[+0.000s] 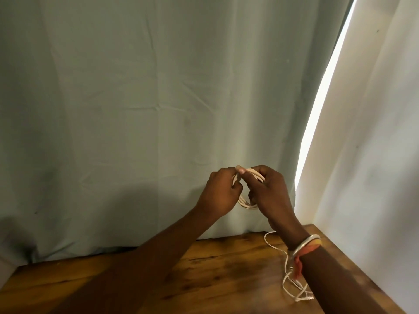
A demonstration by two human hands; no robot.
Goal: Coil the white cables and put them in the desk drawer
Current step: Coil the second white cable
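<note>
Item: coiled white cable (246, 201), one, several turns gathered into a single loop. Held in the air above the far edge of the wooden desk (226, 268), in front of the pale green curtain (136, 98). The loop stands roughly upright, its long axis running from upper right to lower left; the top of the loop shows between the fingertips, the bottom arc hangs below and between the two palms.

Hands: two, both bare. Left hand (223, 191) is closed on the left side of the coil, fingers curled round the strands near its top. Right hand (268, 191) grasps the right side, thumb pressed across the upper strands, fingers wrapped behind. The coil sits between the two hands, most of it hidden by them; only the top and bottom arcs are visible.

Item: loose white cable (286, 268), thin, lying uncoiled on the desk at the right, under the right forearm. It trails from a curve near the curtain down toward the near side and ends in a small tangle with connector ends. Whether this is one cable or more cannot be told.

Wrist wear, right: one silver bangle (303, 243), one orange thread band (298, 265) beside it.

Surroundings: one white wall (374, 132) at right, with one bright strip of light (326, 87) between it and the curtain.
</note>
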